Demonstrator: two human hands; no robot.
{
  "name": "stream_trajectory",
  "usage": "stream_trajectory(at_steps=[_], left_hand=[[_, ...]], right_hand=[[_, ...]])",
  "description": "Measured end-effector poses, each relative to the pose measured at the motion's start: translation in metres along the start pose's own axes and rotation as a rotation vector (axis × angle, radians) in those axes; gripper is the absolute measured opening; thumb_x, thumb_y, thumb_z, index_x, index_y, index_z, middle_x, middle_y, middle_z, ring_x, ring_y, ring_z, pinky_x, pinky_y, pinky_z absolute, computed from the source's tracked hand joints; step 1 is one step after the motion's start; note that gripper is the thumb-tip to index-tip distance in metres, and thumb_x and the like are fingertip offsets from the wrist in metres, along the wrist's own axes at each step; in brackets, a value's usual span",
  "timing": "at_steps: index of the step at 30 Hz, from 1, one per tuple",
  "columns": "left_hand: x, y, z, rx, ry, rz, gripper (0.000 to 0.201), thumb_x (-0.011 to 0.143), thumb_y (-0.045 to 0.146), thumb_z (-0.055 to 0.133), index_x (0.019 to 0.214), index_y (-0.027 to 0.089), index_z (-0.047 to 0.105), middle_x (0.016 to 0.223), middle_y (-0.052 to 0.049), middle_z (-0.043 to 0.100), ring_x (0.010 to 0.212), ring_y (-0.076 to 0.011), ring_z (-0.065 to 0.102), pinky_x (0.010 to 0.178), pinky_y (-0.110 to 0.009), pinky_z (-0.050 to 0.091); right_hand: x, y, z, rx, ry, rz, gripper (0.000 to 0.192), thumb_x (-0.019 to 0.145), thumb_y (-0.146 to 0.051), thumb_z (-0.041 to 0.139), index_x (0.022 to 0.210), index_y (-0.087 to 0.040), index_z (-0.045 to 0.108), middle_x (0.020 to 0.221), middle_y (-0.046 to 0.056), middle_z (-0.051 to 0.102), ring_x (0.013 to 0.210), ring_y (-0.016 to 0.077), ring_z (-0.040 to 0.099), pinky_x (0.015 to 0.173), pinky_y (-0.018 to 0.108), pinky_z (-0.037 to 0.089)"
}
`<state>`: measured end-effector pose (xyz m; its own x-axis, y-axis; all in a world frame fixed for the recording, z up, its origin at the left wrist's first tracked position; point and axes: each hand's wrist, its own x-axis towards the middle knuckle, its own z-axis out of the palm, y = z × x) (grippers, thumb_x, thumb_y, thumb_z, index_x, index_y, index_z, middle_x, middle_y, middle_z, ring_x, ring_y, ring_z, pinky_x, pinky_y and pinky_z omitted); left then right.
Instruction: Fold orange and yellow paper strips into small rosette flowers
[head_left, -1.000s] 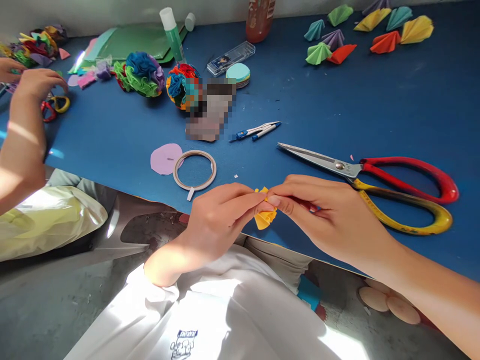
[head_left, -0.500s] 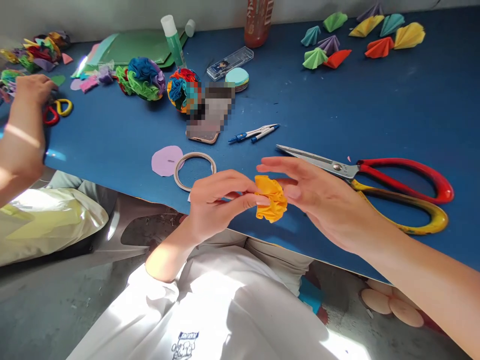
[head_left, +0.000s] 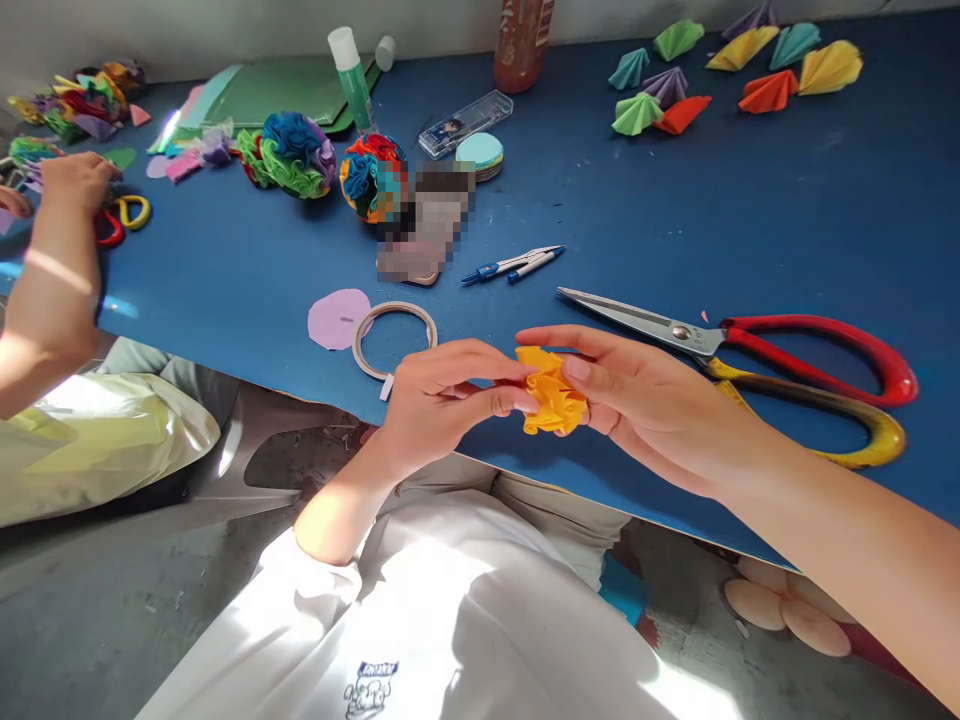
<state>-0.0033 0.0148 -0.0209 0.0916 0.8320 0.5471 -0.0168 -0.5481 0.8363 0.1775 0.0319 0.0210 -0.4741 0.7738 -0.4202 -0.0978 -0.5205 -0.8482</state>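
A crumpled, folded yellow paper piece (head_left: 553, 398) sits between both my hands above the near edge of the blue table (head_left: 750, 220). My left hand (head_left: 442, 395) pinches its left side with thumb and fingertips. My right hand (head_left: 645, 400) cups it from the right, fingers curled around it. Large scissors (head_left: 750, 355) with red and yellow handles lie just beyond my right hand, blades pointing left. A roll of tape (head_left: 395, 338) and a lilac paper disc (head_left: 339, 319) lie just beyond my left hand.
A compass tool (head_left: 512, 265), a blurred phone (head_left: 420, 235), two multicoloured paper balls (head_left: 289, 152), a glue stick (head_left: 351, 62), a clear case (head_left: 465, 110) and folded paper fans (head_left: 720, 65) lie farther back. Another person's hand (head_left: 71, 180) works at the far left by small scissors.
My hands first pinched the yellow piece tightly, then my right hand opened and the piece spread out. Now my right fingers have curled back around it. The other person's hand shifted slightly.
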Motion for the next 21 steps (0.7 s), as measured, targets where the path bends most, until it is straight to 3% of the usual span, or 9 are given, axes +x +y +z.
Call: stream_trajectory(at_steps=[5, 9, 11, 15, 21], left_hand=[[-0.0021, 0.001, -0.0009, 0.012, -0.045, -0.071, 0.017, 0.073, 0.015, 0.077, 0.088, 0.022, 0.075, 0.081, 0.0, 0.071, 0.071, -0.0079, 0.066, 0.05, -0.011, 0.055], [-0.0023, 0.0026, 0.0003, -0.038, -0.02, -0.164, 0.012, 0.073, 0.016, 0.076, 0.084, 0.02, 0.073, 0.08, 0.0, 0.069, 0.067, -0.0064, 0.064, 0.052, -0.01, 0.057], [-0.0018, 0.0035, 0.0008, -0.072, 0.011, -0.231, 0.01, 0.073, 0.019, 0.076, 0.083, 0.018, 0.072, 0.079, 0.0, 0.068, 0.067, -0.0066, 0.064, 0.051, -0.01, 0.057], [-0.0002, 0.0044, 0.0002, -0.103, 0.035, -0.372, 0.016, 0.07, 0.026, 0.079, 0.079, 0.016, 0.072, 0.078, -0.001, 0.067, 0.067, -0.0081, 0.064, 0.048, -0.012, 0.057], [0.0011, 0.0039, -0.0025, -0.126, -0.019, -0.432, 0.013, 0.072, 0.028, 0.076, 0.078, 0.016, 0.075, 0.078, -0.001, 0.071, 0.062, -0.008, 0.065, 0.047, -0.014, 0.057]], right_hand=[[0.0002, 0.0003, -0.0007, -0.047, 0.012, -0.056, 0.05, 0.064, -0.051, 0.082, 0.105, -0.027, 0.067, 0.091, -0.001, 0.07, 0.078, 0.0125, 0.065, 0.067, 0.024, 0.051], [0.001, 0.0011, -0.0011, -0.101, 0.064, -0.096, 0.064, 0.062, -0.064, 0.077, 0.111, -0.025, 0.064, 0.096, 0.003, 0.069, 0.083, 0.0164, 0.064, 0.07, 0.028, 0.053], [0.0015, 0.0015, -0.0003, -0.141, 0.065, -0.123, 0.066, 0.062, -0.061, 0.078, 0.113, -0.023, 0.063, 0.101, 0.005, 0.068, 0.084, 0.0177, 0.065, 0.067, 0.028, 0.053], [0.0018, 0.001, 0.0021, -0.119, 0.032, -0.107, 0.056, 0.062, -0.043, 0.084, 0.109, -0.022, 0.063, 0.098, 0.003, 0.068, 0.075, 0.0133, 0.063, 0.055, 0.022, 0.051], [0.0042, -0.0001, -0.0005, -0.009, -0.032, -0.009, 0.042, 0.069, -0.047, 0.078, 0.1, -0.021, 0.067, 0.082, 0.0, 0.067, 0.061, 0.0085, 0.061, 0.05, 0.019, 0.051]])
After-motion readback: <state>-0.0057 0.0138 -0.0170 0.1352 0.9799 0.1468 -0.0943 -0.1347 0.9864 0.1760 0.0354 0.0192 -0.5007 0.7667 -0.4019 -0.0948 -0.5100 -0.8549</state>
